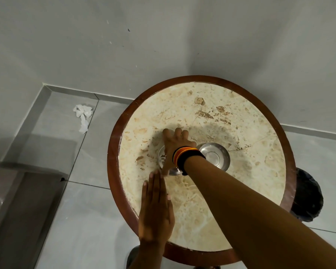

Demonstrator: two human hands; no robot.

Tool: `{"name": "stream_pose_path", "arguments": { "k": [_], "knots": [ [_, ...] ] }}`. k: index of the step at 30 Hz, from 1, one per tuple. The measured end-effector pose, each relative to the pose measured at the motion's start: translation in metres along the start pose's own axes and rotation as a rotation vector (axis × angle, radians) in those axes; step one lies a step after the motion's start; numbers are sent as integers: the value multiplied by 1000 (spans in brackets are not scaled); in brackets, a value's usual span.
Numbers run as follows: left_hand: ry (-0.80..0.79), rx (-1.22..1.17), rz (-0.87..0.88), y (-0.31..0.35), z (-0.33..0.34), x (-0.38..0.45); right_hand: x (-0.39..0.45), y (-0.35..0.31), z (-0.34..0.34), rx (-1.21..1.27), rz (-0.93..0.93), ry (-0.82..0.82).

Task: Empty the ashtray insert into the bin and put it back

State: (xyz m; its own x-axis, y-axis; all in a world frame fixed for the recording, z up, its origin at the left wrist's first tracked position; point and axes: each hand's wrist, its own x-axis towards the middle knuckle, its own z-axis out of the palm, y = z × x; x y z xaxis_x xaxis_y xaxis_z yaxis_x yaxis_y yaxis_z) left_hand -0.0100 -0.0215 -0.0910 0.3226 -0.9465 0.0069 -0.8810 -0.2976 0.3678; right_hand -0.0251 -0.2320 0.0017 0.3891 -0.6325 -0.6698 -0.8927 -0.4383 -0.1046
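Observation:
Two round steel ashtray pieces lie on a round marble table top (211, 117) with a brown wooden rim. The right dish (216, 155) is bare and shiny. The left dish (161, 157) shows dark bits inside and is mostly hidden under my right hand (174, 146). That hand, with bangles at the wrist, lies spread over it, fingers pointing away and thumb by its near rim; whether it grips the dish is unclear. My left hand (155, 206) is flat over the table's near edge, fingertips just short of the left dish, holding nothing. A black-lined bin (306, 195) stands on the floor beyond the table's right edge.
The table stands close to a white wall in a corner. A crumpled white tissue (83, 115) lies on the grey tiled floor at the left. A grey-brown ledge or piece of furniture (17, 206) fills the lower left.

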Motion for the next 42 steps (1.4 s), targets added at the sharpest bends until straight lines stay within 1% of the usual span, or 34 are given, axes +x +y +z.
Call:
{"name": "stream_pose_path", "arguments": {
  "k": [4,7,11,13,16,19,22,24,27,31,35,38,39,40,41,42],
  "knots": [
    [-2,-7,9,-1,1,-1,-8,0,11,0,-18,81],
    [-22,-28,-7,-2,2,-3,-18,-1,23,16,-82,191],
    [-7,-37,-11,-3,4,-2,-30,-4,35,17,-167,331],
    [3,-18,-6,-4,5,-3,-35,-2,32,84,-183,384],
    [28,-45,4,-6,7,-5,-50,25,16,268,-104,468],
    [10,20,45,-4,5,-6,-67,76,8,304,41,430],
    [-6,64,46,-4,3,-7,-75,112,11,242,99,319],
    [-4,73,44,-4,4,-7,-73,117,15,202,74,250],
    [3,54,44,-4,6,-8,-68,113,21,205,32,203],
    [20,29,42,-3,5,-7,-61,108,32,243,32,225],
    [18,17,45,-4,7,-7,-59,109,34,222,2,256],
    [10,-3,40,-5,7,-5,-58,112,35,238,7,223],
    [20,-5,51,-4,7,-6,-57,114,37,266,24,240],
    [16,-11,54,-3,7,-5,-57,115,37,293,36,295],
    [27,-7,50,-5,8,-5,-58,116,40,305,46,387],
    [36,-21,40,-2,4,-1,-57,114,41,321,41,545]
  ]
}}
